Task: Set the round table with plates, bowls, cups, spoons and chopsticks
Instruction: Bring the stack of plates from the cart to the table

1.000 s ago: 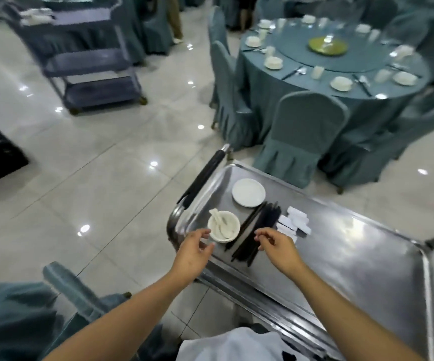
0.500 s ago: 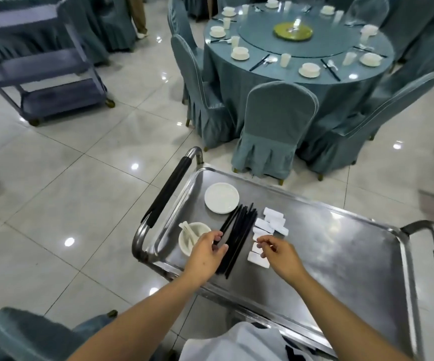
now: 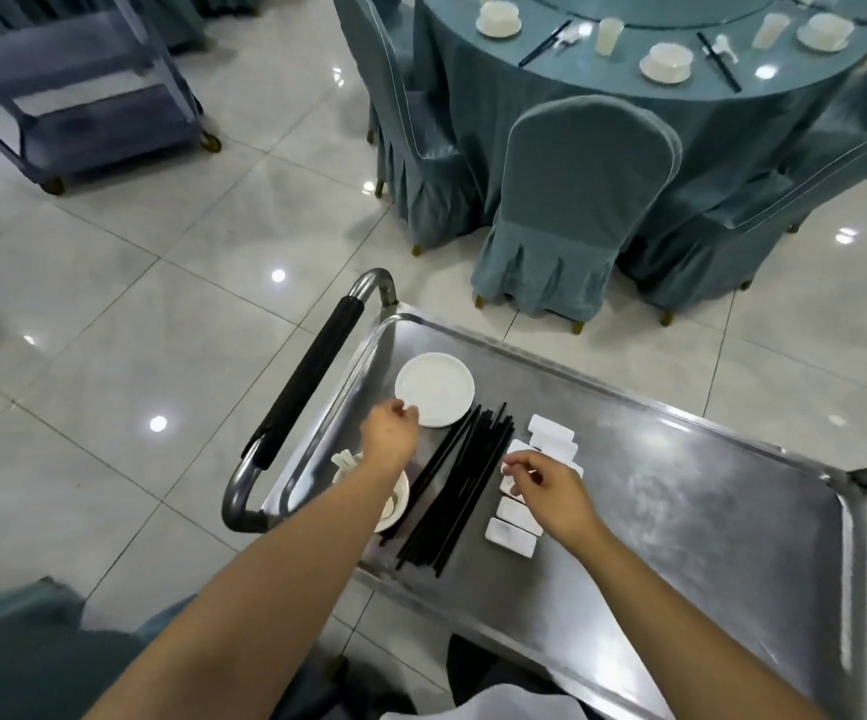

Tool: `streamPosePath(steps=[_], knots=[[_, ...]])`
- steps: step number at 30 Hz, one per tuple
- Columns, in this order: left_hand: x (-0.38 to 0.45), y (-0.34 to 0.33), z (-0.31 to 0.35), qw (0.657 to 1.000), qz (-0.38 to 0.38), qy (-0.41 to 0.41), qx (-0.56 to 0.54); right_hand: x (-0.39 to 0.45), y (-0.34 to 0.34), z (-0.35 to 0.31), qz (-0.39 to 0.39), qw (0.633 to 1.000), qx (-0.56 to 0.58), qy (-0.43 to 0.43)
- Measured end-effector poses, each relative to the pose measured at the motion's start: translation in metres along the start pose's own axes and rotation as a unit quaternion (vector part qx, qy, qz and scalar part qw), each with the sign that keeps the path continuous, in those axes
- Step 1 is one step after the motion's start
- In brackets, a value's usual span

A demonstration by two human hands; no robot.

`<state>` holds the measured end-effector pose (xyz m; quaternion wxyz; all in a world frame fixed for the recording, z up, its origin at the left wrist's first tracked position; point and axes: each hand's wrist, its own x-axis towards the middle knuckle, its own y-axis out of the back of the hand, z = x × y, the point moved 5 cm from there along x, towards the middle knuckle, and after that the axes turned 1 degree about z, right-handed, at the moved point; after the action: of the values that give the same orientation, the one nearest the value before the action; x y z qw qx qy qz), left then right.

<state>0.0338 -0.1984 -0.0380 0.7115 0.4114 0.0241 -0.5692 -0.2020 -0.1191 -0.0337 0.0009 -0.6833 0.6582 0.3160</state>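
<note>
Head view: we stand at a long stainless steel cart tray (image 3: pixel 680 511), the teal-clothed round table (image 3: pixel 602 111) well beyond. Near the tray's left end lies a round white plate (image 3: pixel 435 389); our left hand (image 3: pixel 388 439) touches its near rim, fingers curled, grip unclear. Black chopsticks (image 3: pixel 460 485) lie bundled, long axis diagonal, tips toward us. Our right hand (image 3: pixel 550 493) pinches over white rectangular rests (image 3: pixel 517 522). We should slide fingers under the rim.
</note>
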Motion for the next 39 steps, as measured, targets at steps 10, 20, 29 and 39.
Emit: streamPosePath(steps=[10,20,29,39], knots=[[0.073,-0.029,-0.011,0.991,-0.027,0.073,0.107,0.042,0.014,0.029,0.009,0.999,-0.035,-0.014],[0.064,-0.035,-0.007,0.97,-0.023,0.173,-0.167,0.053,0.017,0.022,0.007,0.999,-0.047,-0.018],[0.012,0.044,-0.014,0.981,-0.059,0.07,-0.17,0.041,-0.035,-0.045,-0.019,0.997,-0.058,0.049],[-0.097,0.229,-0.1,0.978,0.014,-0.002,-0.209,-0.04,-0.146,-0.152,-0.023,0.99,-0.032,0.134]])
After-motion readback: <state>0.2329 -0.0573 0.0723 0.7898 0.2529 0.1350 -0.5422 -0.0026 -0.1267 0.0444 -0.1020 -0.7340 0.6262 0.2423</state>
